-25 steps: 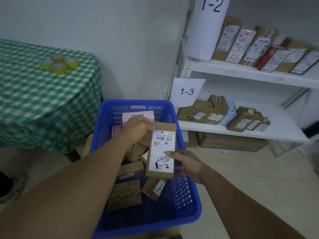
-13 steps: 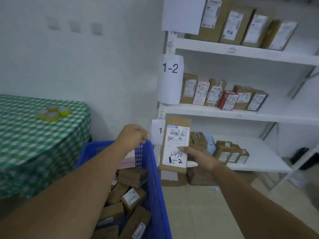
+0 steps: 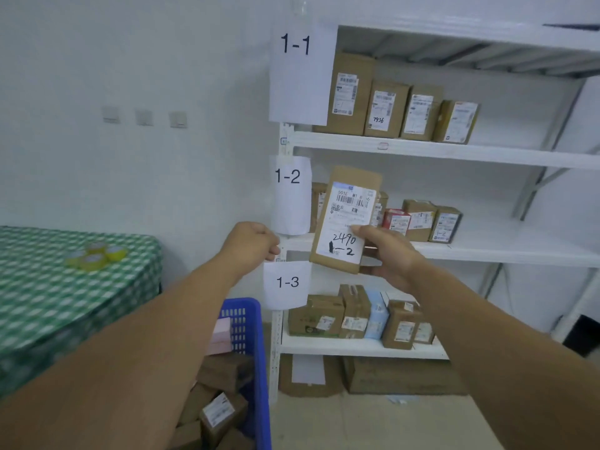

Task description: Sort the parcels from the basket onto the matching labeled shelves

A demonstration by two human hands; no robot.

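Right hand [image 3: 389, 254] has raised the parcel [image 3: 347, 216] to the 1-2 shelf [image 3: 487, 251].

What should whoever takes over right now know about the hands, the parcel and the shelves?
Right hand: holds the parcel handwritten 1-2, label towards the camera, in front of the 1-2 shelf.
Left hand: fingers curled, holding nothing, beside the 1-2 sign.
Done: this parcel is out of the blue basket and at its shelf's level, not yet set down.
Left: place it with the shelved boxes there, then sort the basket parcels.
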